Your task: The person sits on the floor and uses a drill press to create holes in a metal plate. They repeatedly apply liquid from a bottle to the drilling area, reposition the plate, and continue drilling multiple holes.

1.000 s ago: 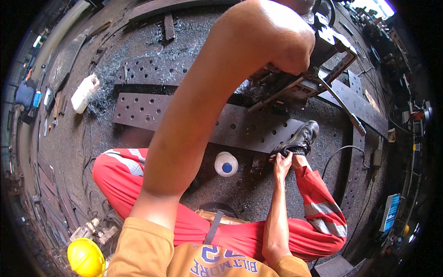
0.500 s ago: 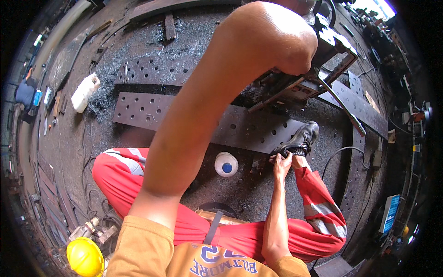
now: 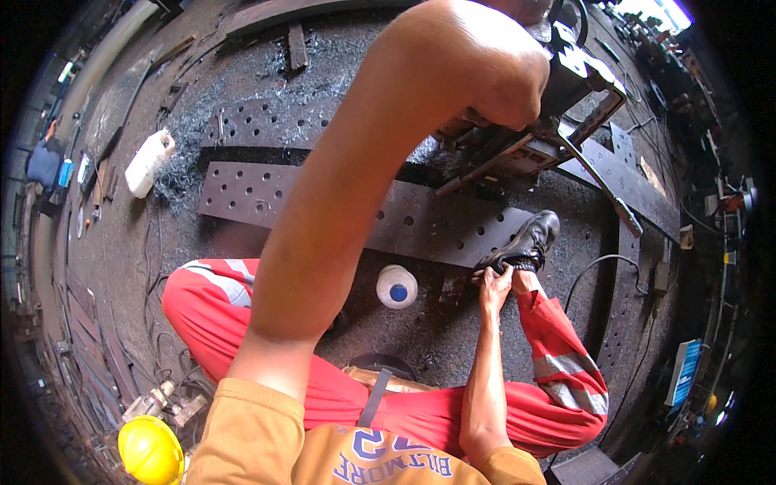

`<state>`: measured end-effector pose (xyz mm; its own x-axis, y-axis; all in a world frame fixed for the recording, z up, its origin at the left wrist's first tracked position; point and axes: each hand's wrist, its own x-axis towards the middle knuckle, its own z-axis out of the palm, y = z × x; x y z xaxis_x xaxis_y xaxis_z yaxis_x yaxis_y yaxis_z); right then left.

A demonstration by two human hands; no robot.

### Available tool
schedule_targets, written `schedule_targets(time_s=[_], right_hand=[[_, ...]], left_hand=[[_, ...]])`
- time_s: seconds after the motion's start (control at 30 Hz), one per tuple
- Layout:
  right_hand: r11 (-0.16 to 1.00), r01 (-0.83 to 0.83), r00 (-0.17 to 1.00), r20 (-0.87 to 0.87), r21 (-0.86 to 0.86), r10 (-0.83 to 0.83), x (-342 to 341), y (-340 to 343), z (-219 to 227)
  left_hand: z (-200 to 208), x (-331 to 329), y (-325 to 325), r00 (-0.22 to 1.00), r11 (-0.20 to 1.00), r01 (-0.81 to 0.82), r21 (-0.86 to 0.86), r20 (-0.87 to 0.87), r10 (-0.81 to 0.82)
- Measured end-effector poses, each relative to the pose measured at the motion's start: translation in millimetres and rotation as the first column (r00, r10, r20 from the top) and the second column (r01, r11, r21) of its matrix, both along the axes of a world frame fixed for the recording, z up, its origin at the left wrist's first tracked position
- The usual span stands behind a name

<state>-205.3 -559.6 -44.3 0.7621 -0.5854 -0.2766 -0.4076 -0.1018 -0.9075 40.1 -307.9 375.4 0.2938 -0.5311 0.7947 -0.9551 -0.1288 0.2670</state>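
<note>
Raised across the middle of the view, my left arm reaches up to a dark machine (image 3: 525, 153) with a metal frame. My left hand (image 3: 509, 85) is bent over beside it; its fingers are hidden, so what it holds cannot be told. A long lever (image 3: 598, 182) slants down from the machine's right side. Low on the right, my right hand (image 3: 493, 283) is closed around the heel and ankle of the black shoe (image 3: 533, 234) on my right foot. That shoe rests at the right end of a dark steel plate with drilled holes (image 3: 420, 222).
Between my legs stands a white bottle with a blue cap (image 3: 396, 287). Metal shavings (image 3: 182, 174) lie around another drilled plate (image 3: 275, 125) and a white jug (image 3: 149, 164). A yellow hard hat (image 3: 151, 450) is at lower left. Cables cross the floor; another person (image 3: 47, 162) is at far left.
My left hand and forearm have shifted slightly left and up beside the machine. My right hand stays on the shoe.
</note>
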Motion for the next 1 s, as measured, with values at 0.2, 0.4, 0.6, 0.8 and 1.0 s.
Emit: schedule_targets(time_s=[0.2,0.4,0.6,0.8,1.0], right_hand=[[1.0,-0.003,1.0,0.0,0.002,0.003,0,3,5],[0.999,0.002,1.0,-0.001,0.033,-0.002,-1,3,5],[0.863,-0.134,0.987,-0.142,-0.487,0.073,-11,-9,-29],[0.79,-0.376,0.92,-0.096,-0.484,0.379,-11,67,20],[0.465,-0.847,0.513,-0.169,-0.258,0.842,-16,115,27]], left_hand=[[1,-1,2,0.999,0.999,-0.027,0.046,-0.026,0.028],[1,-5,4,0.998,0.996,-0.046,0.077,-0.04,0.049],[8,-5,-1,0.997,0.992,-0.055,0.11,-0.048,0.06],[6,-7,7,0.994,0.985,-0.087,0.148,-0.056,0.097],[8,-9,8,0.992,0.978,-0.09,0.188,-0.07,0.104]])
